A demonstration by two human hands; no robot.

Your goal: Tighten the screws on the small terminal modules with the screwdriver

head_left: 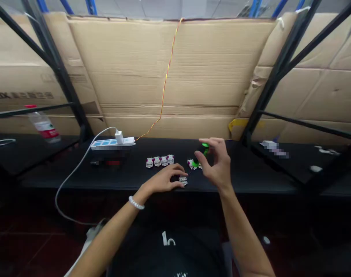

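Note:
My left hand (166,179) rests low on the black tabletop, thumb and fingers closed about a small white part (183,180) near the front edge. My right hand (217,159) is raised a little to its right, thumb and fingers curved around a green-and-black object (205,145); its exact kind is unclear. Under that object, more small white-and-purple parts (190,164) lie on the table, partly hidden. Behind my left hand stands a row of several similar white-and-purple parts (157,161).
A white power strip (112,143) with a plugged-in charger and white cable lies at the back left. Cardboard (169,69) walls the back, with a twisted red-yellow wire (165,82) hanging down it. Dark metal posts (275,80) flank the table. A water bottle (45,125) stands far left.

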